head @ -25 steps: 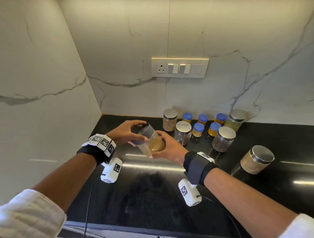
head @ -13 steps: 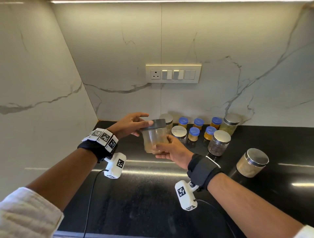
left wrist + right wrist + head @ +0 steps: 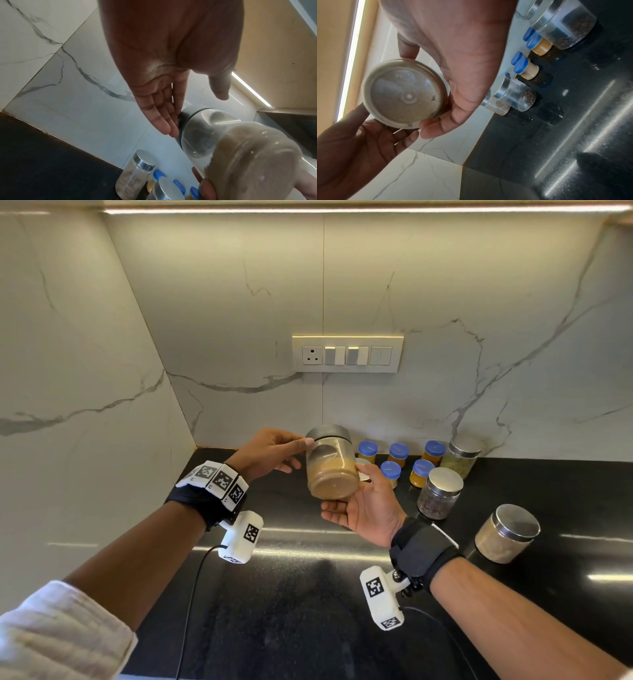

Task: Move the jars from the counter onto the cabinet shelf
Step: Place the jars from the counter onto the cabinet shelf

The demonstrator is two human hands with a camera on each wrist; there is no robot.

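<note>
A clear jar (image 3: 330,470) with a grey lid and tan powder is held in the air above the black counter (image 3: 308,594), tilted so its base faces me. My right hand (image 3: 370,501) grips it from the right and below, fingers curled round the body (image 3: 404,94). My left hand (image 3: 274,453) is at the jar's left with straight fingers (image 3: 163,115), their tips touching the lid (image 3: 188,112). Several other jars stand at the back of the counter by the wall: small blue-lidded ones (image 3: 399,451) and larger steel-lidded ones (image 3: 440,494).
One steel-lidded jar (image 3: 507,534) stands apart at the right. A switch panel (image 3: 347,354) is on the marble back wall. A marble side wall (image 3: 85,405) closes the left. A lit cabinet underside (image 3: 342,207) runs along the top.
The jar has risen from just above the counter and tipped from upright so its base faces me. Both hands rose with it; the view has tilted upward.
</note>
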